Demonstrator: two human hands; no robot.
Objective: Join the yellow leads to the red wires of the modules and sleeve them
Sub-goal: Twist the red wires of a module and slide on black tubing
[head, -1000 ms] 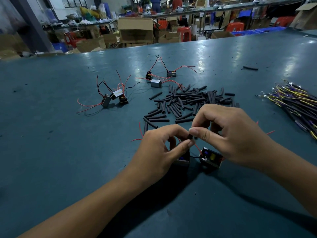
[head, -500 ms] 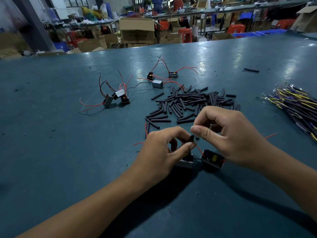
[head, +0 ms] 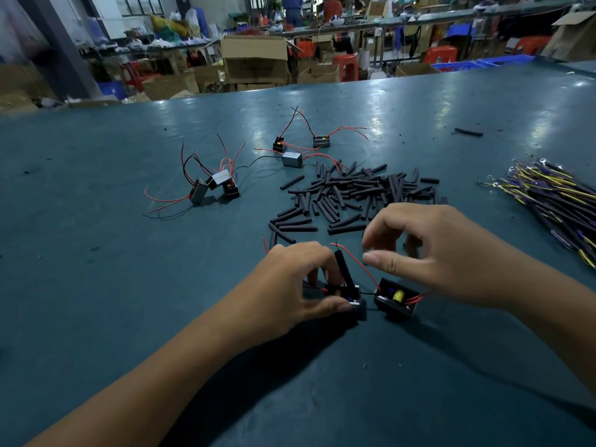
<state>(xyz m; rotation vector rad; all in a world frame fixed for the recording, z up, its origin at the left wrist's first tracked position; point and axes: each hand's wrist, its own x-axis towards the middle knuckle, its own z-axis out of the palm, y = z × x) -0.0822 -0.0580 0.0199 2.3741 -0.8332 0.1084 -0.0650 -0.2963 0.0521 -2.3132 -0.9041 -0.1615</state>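
Fingers part: right hand (head: 445,253) has let go, hovering spread.
Left hand (head: 296,285) pinches the module (head: 346,298); black sleeve (head: 342,267) now stands on its red wire, twelve o'clock.

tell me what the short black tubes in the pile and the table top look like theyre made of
Short black tubes: probably soft plastic or rubber sleeving with a matte finish; they show almost no glare, and several lie slightly bent or flattened. Table top: a smooth teal sheet, maybe rubber or vinyl matting, with a semi-gloss finish; it throws back blurry patches of the ceiling light. The exact material of either is not certain from the picture.
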